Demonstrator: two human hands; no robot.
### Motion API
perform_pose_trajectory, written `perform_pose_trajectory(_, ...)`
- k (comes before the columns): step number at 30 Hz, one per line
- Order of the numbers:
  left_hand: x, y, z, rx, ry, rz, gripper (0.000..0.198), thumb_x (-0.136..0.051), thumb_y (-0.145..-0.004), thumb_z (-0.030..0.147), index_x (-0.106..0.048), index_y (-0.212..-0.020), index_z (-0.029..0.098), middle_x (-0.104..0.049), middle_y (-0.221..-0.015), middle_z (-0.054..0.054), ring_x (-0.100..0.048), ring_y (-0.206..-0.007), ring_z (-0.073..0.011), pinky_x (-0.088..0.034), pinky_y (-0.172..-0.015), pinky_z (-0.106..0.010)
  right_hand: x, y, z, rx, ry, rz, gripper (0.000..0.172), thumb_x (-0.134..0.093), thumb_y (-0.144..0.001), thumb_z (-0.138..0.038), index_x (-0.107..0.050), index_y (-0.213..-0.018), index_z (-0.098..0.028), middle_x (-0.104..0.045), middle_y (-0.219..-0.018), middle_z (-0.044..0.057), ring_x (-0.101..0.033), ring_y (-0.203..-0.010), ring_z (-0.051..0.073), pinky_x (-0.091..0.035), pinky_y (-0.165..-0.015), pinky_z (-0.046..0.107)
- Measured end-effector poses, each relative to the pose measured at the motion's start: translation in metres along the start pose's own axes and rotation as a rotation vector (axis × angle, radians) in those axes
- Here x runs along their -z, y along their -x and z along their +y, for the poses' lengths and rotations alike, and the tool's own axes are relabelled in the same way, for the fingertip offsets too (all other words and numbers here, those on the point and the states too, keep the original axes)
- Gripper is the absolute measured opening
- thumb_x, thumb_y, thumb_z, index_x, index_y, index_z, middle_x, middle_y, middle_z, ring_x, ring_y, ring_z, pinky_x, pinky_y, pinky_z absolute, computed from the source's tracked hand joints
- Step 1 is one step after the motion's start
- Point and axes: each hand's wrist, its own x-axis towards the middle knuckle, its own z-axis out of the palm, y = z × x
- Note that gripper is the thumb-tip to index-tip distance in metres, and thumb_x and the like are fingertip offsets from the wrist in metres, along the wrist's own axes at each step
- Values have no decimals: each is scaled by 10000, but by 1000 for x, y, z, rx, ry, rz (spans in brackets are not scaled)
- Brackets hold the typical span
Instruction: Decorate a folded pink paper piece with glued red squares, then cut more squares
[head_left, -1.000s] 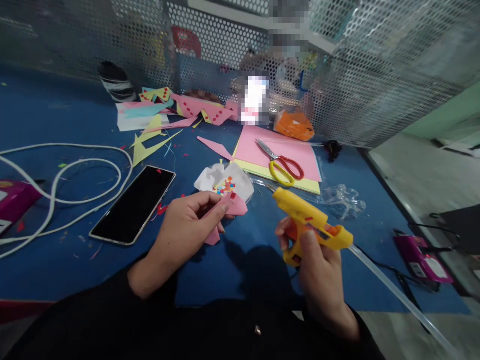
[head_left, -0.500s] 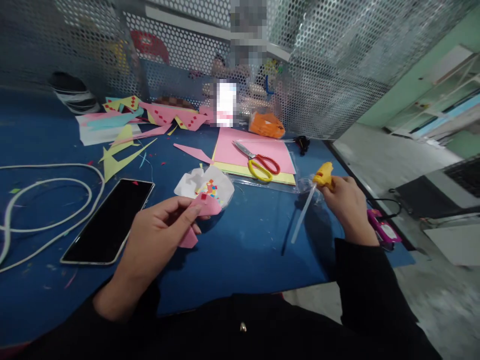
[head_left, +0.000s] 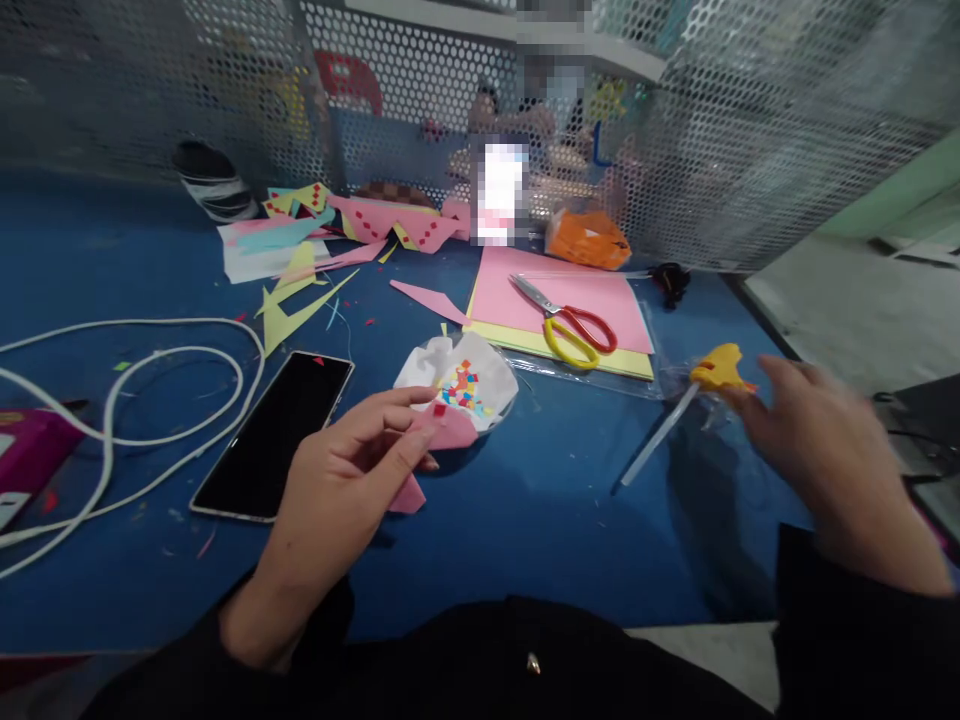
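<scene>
My left hand (head_left: 345, 480) pinches a folded pink paper piece (head_left: 442, 432) just in front of a crumpled white paper (head_left: 491, 375) that carries several tiny coloured squares. A yellow glue gun (head_left: 716, 370) with a clear glue stick (head_left: 656, 440) poking toward me lies on the blue table (head_left: 525, 520) at the right. My right hand (head_left: 825, 460) is just right of the gun, blurred by motion, fingers loosely spread and off it.
Red and yellow scissors (head_left: 574, 325) lie on pink and yellow sheets (head_left: 600, 300). A black phone (head_left: 277, 430) and white cable (head_left: 127, 400) sit at the left. Paper scraps (head_left: 330, 225) and an orange bag (head_left: 585, 240) line the perforated metal wall (head_left: 712, 150). The table edge drops off at the right.
My right hand carried the glue gun from in front of me to the table's right side, set it down and let go. The left hand kept hold of the pink paper.
</scene>
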Motion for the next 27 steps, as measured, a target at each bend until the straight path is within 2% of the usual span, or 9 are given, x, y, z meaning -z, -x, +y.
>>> perform_pose_trajectory(2,-1,0,-1,24,-10,-50,223,-687,-862,401,-750,-767,210,-686,-1330,-89,-738,-803,-189,-561,-482,-203,11,4,-21,188,71,-2,308,-733,-862,-272,-734,-1163,-207,-724,-1195,190,-711,-901,270,-412,-683,432)
perform_pose_trajectory(3,-2,0,-2,39,-18,-73,221,-686,-862,406,-758,-777,215,-688,-1332,-91,-743,-811,-198,-561,-485,-206,15,5,-35,296,8,2,290,-717,-885,-289,-738,-1172,-261,-746,-1171,133,-713,-854,228,-435,-679,409)
perform_pose_trajectory(5,-3,0,-3,55,-24,-115,230,-687,-861,415,-758,-763,220,-719,-1282,-94,-748,-829,-215,-558,-491,-209,18,7,-68,548,-184,-36,233,-639,-956,-342,-744,-1160,-301,-766,-1107,62,-714,-905,204,-484,-756,383)
perform_pose_trajectory(8,-3,0,-6,61,-22,-156,238,-682,-865,424,-743,-755,222,-752,-1201,-83,-740,-871,-219,-532,-471,-181,5,5,-120,937,-368,-237,216,-588,-983,-302,-763,-1100,-257,-779,-1030,47,-718,-921,211,-503,-771,362)
perform_pose_trajectory(9,-2,0,-7,52,-27,-169,228,-679,-870,423,-748,-779,226,-756,-1186,-76,-737,-857,-208,-524,-465,-172,-3,2,-137,1024,-378,-309,216,-578,-980,-266,-766,-1085,-242,-778,-1014,50,-714,-898,214,-501,-753,356)
perform_pose_trajectory(11,1,0,-9,26,-47,-196,209,-668,-885,412,-759,-828,233,-761,-1161,-63,-727,-795,-182,-520,-463,-169,-21,-2,-165,1132,-286,-364,207,-572,-960,-209,-774,-1003,-228,-772,-972,50,-695,-829,209,-469,-688,339)
perform_pose_trajectory(14,3,-1,-11,-16,-73,-235,201,-643,-914,384,-771,-854,241,-763,-1139,-44,-696,-685,-143,-526,-473,-178,-44,-7,-195,1236,-4,-419,191,-568,-937,-131,-752,-898,-166,-736,-836,63,-646,-727,199,-394,-631,335)
perform_pose_trajectory(18,3,-3,-12,-87,-74,-245,184,-623,-934,335,-780,-865,270,-771,-1095,0,-647,-582,-95,-514,-473,-171,-57,-7,-213,1251,214,-494,177,-573,-909,-71,-707,-818,-142,-703,-815,67,-617,-706,195,-320,-593,340)
perform_pose_trajectory(27,1,-2,-11,-185,-133,-207,167,-624,-923,263,-774,-850,259,-782,-1053,23,-703,-711,-115,-586,-707,-210,-76,1,-217,1243,43,-615,177,-581,-896,-92,-732,-829,-154,-675,-798,52,-560,-723,164,-254,-553,330)
